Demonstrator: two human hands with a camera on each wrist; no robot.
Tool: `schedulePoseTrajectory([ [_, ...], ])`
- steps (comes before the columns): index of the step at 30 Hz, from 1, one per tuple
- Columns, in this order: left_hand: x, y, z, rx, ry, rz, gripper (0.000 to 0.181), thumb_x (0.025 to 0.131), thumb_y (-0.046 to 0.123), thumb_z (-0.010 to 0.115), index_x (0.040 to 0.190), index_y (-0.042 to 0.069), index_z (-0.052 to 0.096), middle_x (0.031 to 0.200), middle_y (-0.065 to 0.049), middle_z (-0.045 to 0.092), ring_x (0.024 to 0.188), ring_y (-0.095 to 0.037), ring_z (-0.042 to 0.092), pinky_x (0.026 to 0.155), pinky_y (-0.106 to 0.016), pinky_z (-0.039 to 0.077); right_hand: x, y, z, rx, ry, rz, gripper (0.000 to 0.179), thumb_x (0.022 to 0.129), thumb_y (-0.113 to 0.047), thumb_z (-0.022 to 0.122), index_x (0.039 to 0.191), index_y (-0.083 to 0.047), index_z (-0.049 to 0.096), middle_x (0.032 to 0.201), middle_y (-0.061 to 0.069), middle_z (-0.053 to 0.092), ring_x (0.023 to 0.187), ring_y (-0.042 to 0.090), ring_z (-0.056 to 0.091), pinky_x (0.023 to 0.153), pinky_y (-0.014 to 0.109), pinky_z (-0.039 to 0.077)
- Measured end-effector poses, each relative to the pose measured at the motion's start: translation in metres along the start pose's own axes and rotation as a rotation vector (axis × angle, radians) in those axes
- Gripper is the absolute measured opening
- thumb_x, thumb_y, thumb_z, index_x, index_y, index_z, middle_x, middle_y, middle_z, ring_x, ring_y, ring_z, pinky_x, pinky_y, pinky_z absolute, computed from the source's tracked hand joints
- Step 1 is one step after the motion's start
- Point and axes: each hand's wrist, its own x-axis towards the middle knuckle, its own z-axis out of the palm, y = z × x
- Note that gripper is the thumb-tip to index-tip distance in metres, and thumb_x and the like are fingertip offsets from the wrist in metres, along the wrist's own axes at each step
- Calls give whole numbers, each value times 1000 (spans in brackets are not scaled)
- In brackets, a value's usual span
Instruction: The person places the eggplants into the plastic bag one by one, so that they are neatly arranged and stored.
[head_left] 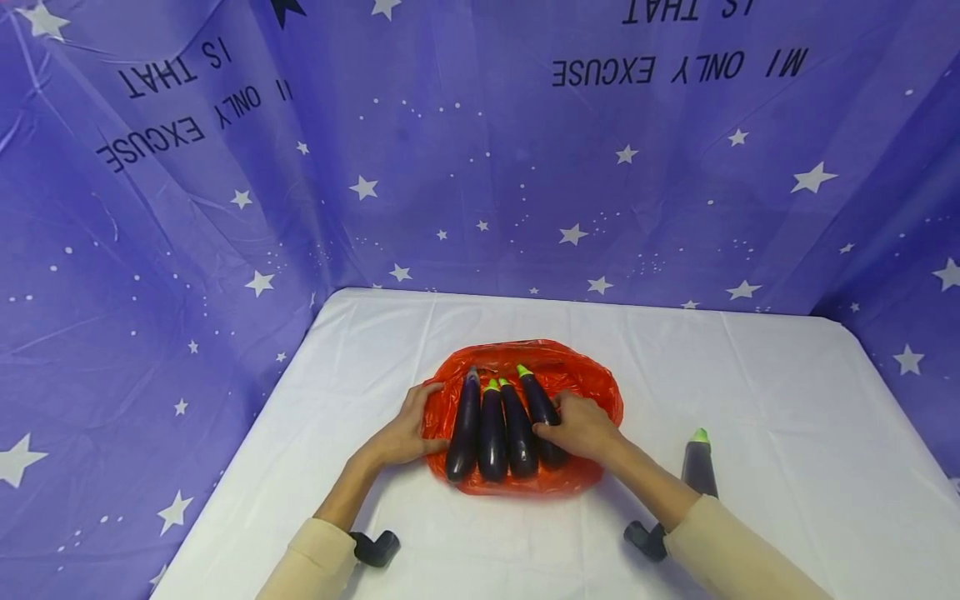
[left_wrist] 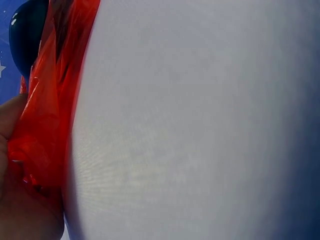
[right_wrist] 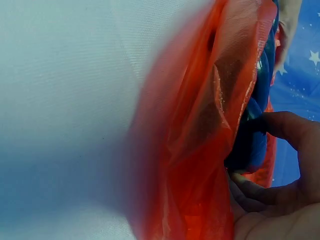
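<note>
Several dark purple eggplants (head_left: 492, 433) with mostly green stem ends lie side by side on a spread-open red plastic bag (head_left: 600, 383). My left hand (head_left: 405, 429) grips the bag's left edge; in the left wrist view the red plastic (left_wrist: 42, 135) lies against the thumb and palm. My right hand (head_left: 588, 427) holds the rightmost eggplant (head_left: 538, 400), thumb on one side and fingers on the other. The right wrist view has that eggplant (right_wrist: 247, 145) between thumb and fingers, beside the raised bag wall (right_wrist: 200, 120).
Another eggplant (head_left: 699, 467) lies on the white-covered table (head_left: 787, 400) to the right, partly hidden by my right forearm. Black wrist mounts (head_left: 377, 548) show by both sleeves. A purple star-printed curtain (head_left: 480, 167) stands behind the table and at its sides.
</note>
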Motion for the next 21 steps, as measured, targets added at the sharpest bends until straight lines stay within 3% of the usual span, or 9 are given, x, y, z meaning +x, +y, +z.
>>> schedulePoseTrajectory([
  [21,1,-3,2,5,17,66,88,73,16,75,144,8,26,142,-17,24,130,-34,32,106,-53,30,4,1,4,-5,-50,19,35,78,-31,77,88,-6,57,69,3,54,66,17,53,55,24,48],
])
